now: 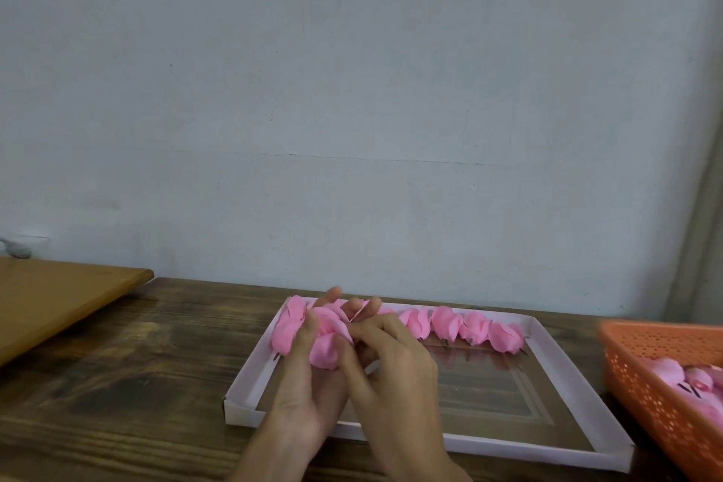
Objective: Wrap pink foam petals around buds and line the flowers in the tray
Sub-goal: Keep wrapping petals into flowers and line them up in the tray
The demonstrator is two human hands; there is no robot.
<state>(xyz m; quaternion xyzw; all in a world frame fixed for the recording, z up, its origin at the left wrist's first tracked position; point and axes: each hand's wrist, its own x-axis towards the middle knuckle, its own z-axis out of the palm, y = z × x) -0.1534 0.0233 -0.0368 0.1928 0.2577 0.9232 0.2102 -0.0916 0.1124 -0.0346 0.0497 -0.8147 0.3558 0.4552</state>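
Flower [324, 346] cupped in left hand [303, 387], right fingers [377, 335] pinching petal [341, 326].

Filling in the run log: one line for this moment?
step: wrapping | left hand: holds flower | right hand: pinches petal | tray: one row at far wall | basket: pink pieces inside

Left hand [303, 387], right hand [395, 360], seemingly bare.
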